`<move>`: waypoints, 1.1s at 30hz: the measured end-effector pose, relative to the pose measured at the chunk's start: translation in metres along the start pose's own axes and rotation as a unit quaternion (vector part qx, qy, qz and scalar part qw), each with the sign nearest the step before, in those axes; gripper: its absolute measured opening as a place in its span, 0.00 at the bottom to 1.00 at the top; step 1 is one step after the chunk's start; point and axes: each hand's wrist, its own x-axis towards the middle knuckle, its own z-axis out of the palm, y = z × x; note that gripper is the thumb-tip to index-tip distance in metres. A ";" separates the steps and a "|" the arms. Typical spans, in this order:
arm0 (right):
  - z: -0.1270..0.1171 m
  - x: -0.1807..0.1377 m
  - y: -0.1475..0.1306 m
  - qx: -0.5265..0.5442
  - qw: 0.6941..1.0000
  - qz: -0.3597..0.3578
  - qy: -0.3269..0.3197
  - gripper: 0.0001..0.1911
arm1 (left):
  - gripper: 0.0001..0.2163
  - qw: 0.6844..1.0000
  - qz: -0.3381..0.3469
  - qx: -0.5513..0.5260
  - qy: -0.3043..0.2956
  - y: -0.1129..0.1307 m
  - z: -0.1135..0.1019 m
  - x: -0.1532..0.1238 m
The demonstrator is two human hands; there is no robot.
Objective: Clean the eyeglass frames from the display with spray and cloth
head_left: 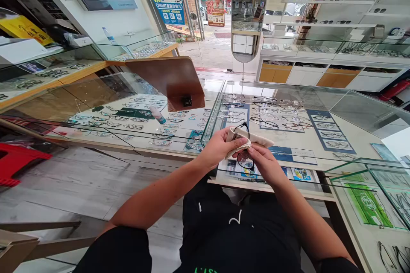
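Observation:
Over the glass counter (288,153), both my hands are together around a pair of dark-framed eyeglasses (245,160). My left hand (218,148) is closed on a cream cleaning cloth (261,139), which is folded against the upper part of the glasses. With its fingers and thumb, my right hand (262,160) pinches the glasses at their right side. The lower lens hangs below the fingers, and one rim sticks up above the cloth. Fingers and cloth cover the middle of the frame.
Left of my hands, a brown tabletop mirror (169,72) and a small spray bottle (156,114) stand on the glass. Rows of eyeglasses (265,123) lie inside the case. A green packet (368,204) is at the right, a red stool (19,162) at the left.

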 end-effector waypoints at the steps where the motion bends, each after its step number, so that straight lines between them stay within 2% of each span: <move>1: 0.001 0.000 0.000 -0.003 1.000 -0.002 0.007 0.24 | 0.22 1.000 0.003 -0.018 0.015 -0.005 0.003 -0.001; 8: 0.000 -0.002 -0.004 -0.052 0.997 -0.042 0.048 0.23 | 0.24 0.998 0.003 -0.066 0.011 -0.020 0.013 -0.003; 11: -0.002 -0.003 -0.005 -0.050 0.998 -0.029 0.037 0.23 | 0.23 0.998 0.013 -0.063 0.022 -0.018 0.011 0.001; 15: -0.003 -0.006 -0.007 -0.058 0.998 -0.013 0.008 0.23 | 0.24 0.998 -0.009 -0.066 -0.009 -0.010 0.007 0.008; 21: -0.005 -0.004 -0.004 -0.056 0.998 -0.024 0.034 0.26 | 0.27 0.997 -0.008 -0.072 0.002 -0.006 0.010 0.007; 28: -0.003 -0.008 0.000 -0.098 0.995 0.009 0.030 0.24 | 0.26 0.997 0.067 0.018 0.045 -0.011 0.018 0.005; 33: -0.006 -0.007 -0.005 -0.074 0.996 -0.006 0.042 0.23 | 0.25 0.997 0.067 -0.015 -0.032 -0.007 0.011 0.008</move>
